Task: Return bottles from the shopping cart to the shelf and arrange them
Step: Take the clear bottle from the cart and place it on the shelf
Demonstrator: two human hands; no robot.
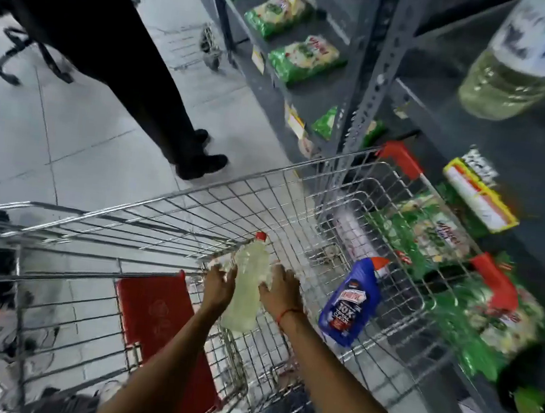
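Observation:
A clear bottle of pale yellowish liquid with a red cap (246, 281) is inside the wire shopping cart (196, 204), its cap pointing away from me. My left hand (220, 282) presses its left side and my right hand (280, 288) its right side, so both hold it. A blue cleaner bottle (352, 300) with a red and white cap lies tilted in the cart to the right. On the grey shelf (542, 152) at upper right stands a large clear bottle of similar liquid (518, 64), blurred.
Green packets (301, 58) lie on shelves beyond the cart and low at the right (502, 321). A person in dark trousers (118, 53) stands on the tiled floor at upper left. The cart's red child seat flap (162, 329) hangs near me. Another cart (194, 44) is farther off.

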